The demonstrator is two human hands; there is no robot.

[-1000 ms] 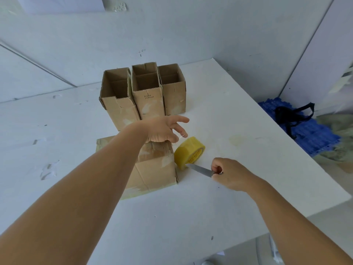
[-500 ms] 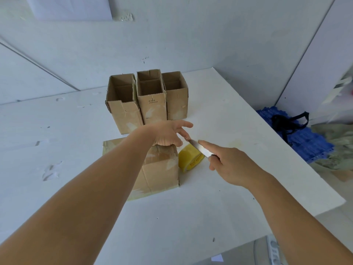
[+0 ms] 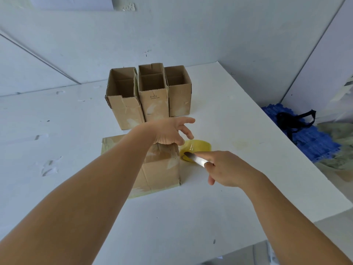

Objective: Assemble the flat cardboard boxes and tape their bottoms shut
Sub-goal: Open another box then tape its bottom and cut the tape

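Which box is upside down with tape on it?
The nearest cardboard box, under the left hand beside the yellow tape roll. Its taped bottom faces up; the three boxes behind stand open-topped.

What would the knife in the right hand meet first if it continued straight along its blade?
Probably the yellow tape roll: the blade of the knife in the right hand already points at it, though depth is unclear.

Left hand (image 3: pixel 170 131) resting, fingers spread, on an upturned cardboard box (image 3: pixel 162 169) with taped bottom, centre of white table (image 3: pixel 191 217). Right hand (image 3: pixel 227 170) at 3 o'clock of it, gripping a knife (image 3: pixel 194 159), blade over a yellow tape roll (image 3: pixel 196 152). At 12 o'clock, three open boxes (image 3: pixel 152 96) side by side. At 3 o'clock off the table, blue mat (image 3: pixel 309 136).
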